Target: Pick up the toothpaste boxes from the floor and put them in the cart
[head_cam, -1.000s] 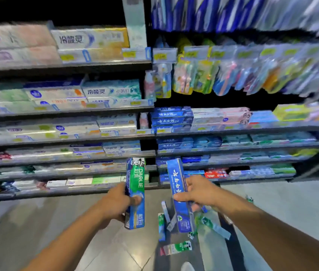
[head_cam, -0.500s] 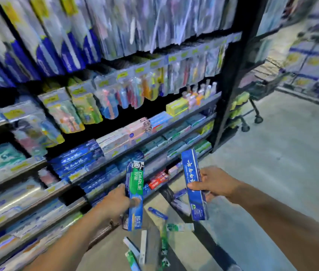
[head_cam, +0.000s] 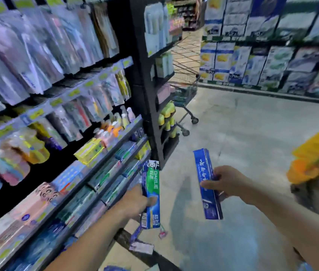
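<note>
My left hand [head_cam: 133, 202] grips a green and blue Darlie toothpaste box [head_cam: 151, 192], held upright close to the shelf edge. My right hand [head_cam: 225, 182] grips a dark blue toothpaste box [head_cam: 207, 182] with white lettering, also upright, over the bare floor. A wire shopping cart [head_cam: 184, 94] stands further down the aisle, partly hidden behind the dark end of the shelf unit. A few toothpaste boxes [head_cam: 141, 246] lie on the floor below my left hand, mostly hidden by my arm.
Shelves [head_cam: 96, 163] stocked with toothpaste and toothbrushes run along my left. Stacked boxed goods [head_cam: 262, 61] line the far right wall. An orange and yellow bundle [head_cam: 313, 155] sits at the right edge. Grey floor [head_cam: 252, 124] stretches between me and the cart.
My view has swung right, away from the shelves and toward the aisle; the cart is now closer to the centre. Both hands still hold their boxes, with most floor boxes out of view.
</note>
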Demonstrator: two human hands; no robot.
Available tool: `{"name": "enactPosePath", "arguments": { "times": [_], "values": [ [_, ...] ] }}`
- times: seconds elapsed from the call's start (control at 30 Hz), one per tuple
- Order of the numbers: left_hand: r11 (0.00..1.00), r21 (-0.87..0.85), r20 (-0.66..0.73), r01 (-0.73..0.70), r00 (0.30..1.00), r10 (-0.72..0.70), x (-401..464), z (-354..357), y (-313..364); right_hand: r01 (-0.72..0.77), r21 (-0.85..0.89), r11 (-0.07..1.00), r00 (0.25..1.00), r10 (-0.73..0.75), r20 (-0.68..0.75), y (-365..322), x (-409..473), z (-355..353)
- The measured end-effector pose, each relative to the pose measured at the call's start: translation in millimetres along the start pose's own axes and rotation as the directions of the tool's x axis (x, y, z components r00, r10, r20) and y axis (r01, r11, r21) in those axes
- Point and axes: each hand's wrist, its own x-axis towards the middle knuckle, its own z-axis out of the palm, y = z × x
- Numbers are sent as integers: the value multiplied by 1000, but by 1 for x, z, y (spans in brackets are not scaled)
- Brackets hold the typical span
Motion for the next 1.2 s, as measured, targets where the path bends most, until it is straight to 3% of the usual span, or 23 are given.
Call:
{"name": "enactPosePath", "arguments": {
  "times": [0.33, 0.77, 1.2],
  "values": [
    [990, 100, 94, -97, 992, 88, 166, 43, 137, -28, 78, 997, 994, 37, -106, -3, 123, -126],
    [987, 69, 218, -144, 968, 126, 395, -2, 296, -112, 76, 991, 964, 127, -235, -76, 317, -237],
    [992, 84, 265, -91, 962, 66, 611, 40, 468, -111, 118, 987, 967, 135, -216, -88, 525, -414]
  ]
}}
